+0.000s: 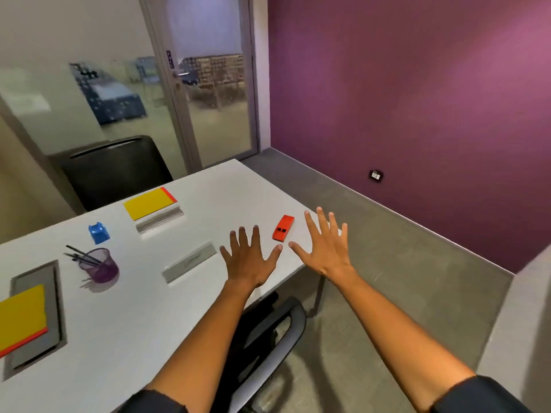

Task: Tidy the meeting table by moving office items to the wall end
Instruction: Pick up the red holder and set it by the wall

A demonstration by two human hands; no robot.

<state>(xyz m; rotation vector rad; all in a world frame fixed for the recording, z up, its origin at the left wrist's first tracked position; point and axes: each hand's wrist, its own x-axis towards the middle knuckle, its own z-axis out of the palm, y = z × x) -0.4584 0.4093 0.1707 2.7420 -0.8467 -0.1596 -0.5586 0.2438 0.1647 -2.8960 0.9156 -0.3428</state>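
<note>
Nearest the camera, two bare forearms are reaching forward from dark sleeves over a white bench (185, 204), above a black-and-grey chair (268, 338) that is standing tucked under its near edge. Both hands are spreading flat with straight, splayed fingers and are gripping nothing: the left hand (249, 260) is hovering over the bench top near its corner, and the right hand (323, 248) is hanging past the bench's right edge, over the grey floor (387, 248). Between and just beyond the two hands, a red stapler (283, 228) is lying flat on the bench. Left of the left hand, a grey nameplate (189, 262) is lying along the bench. Farther left, a purple mesh cup (100, 268) is holding dark pens, and beside the left border a yellow notepad (21, 314) is resting on a grey inset panel (53, 308). Beyond the cup, a small blue object (99, 233) is standing on the bench; what it is cannot be told. Behind it, a second yellow notepad (149, 203) is lying just behind a second grey nameplate (159, 219). At the far side, a black chair (116, 171) is facing the bench before a glass partition and door (214, 84), with a purple wall (417, 99) running along the right.
</note>
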